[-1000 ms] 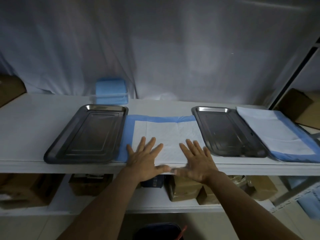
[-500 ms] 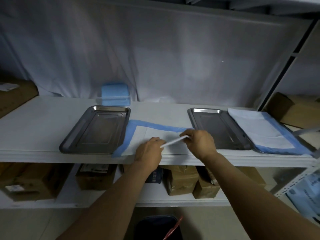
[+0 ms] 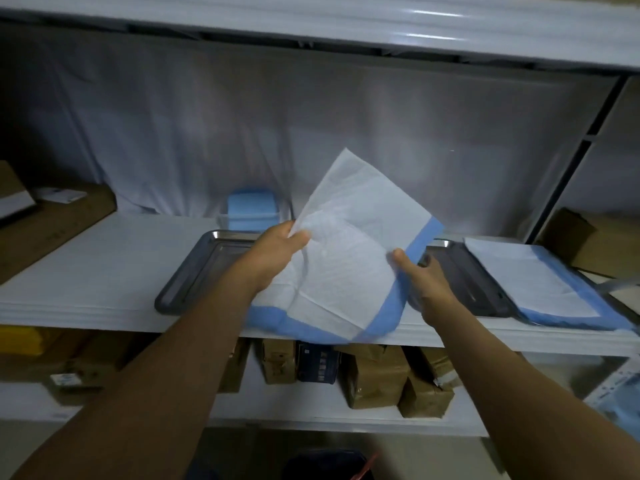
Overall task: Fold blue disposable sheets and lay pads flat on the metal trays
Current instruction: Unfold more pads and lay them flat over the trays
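Both grips [image 3: 273, 251] [image 3: 422, 275] on pad [image 3: 346, 271], newly aloft.

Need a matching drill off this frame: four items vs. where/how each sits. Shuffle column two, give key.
Column 1
1. held pad
2. left tray
3. blue stack
4. brown parcels

Column 2
A. on the lower shelf
B. at the back, against the white cloth
C. metal, flat on the upper shelf
D. pinched by left hand and right hand

Pairs: 1-D, 2-C, 3-B, 4-A
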{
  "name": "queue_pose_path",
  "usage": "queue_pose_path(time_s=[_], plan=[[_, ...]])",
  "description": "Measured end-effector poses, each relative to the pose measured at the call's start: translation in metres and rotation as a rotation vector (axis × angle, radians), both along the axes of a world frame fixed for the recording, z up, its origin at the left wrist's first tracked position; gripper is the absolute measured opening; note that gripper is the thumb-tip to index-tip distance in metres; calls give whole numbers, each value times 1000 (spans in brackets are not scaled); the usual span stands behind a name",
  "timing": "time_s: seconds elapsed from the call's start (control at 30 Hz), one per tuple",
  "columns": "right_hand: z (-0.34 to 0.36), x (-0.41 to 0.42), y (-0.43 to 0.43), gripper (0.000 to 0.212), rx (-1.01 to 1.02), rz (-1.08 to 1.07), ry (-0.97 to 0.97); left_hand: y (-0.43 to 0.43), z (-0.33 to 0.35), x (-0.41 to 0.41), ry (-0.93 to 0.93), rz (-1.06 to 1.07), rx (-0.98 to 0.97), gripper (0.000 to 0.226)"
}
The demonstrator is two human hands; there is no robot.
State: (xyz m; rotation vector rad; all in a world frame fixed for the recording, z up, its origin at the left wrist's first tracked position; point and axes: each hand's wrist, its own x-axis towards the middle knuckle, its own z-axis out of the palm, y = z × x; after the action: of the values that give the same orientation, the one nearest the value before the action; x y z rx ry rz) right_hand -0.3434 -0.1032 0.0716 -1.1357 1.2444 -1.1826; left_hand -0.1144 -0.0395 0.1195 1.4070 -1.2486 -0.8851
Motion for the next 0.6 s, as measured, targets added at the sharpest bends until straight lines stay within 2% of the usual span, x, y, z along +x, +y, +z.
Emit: queue_pose_path(time_s=[0.07,0.17,0.23,0.33,0.43,0.53,0.6], plan=[[-6,-3,4,93,71,137,-54,3,1,4,120,-29,26,30],[-6,-3,16,75,207,313,-47,6,0,6,247,-77,41,31],[-7,-3,19,59,241,393,-11,4,-5,7,267,-43,57,29],[-4,0,17,36,200,277,122,-1,-15,10,211,39,140,31],[1,2,17,20,84,122,345,-3,-28,9,177,13,276,33],[0,-1,13,22,41,67,352,-9,-45,1,74,-22,422,43],[0,-7,12,42,90,192,338,-17,-57,-5,33,9,470,47]])
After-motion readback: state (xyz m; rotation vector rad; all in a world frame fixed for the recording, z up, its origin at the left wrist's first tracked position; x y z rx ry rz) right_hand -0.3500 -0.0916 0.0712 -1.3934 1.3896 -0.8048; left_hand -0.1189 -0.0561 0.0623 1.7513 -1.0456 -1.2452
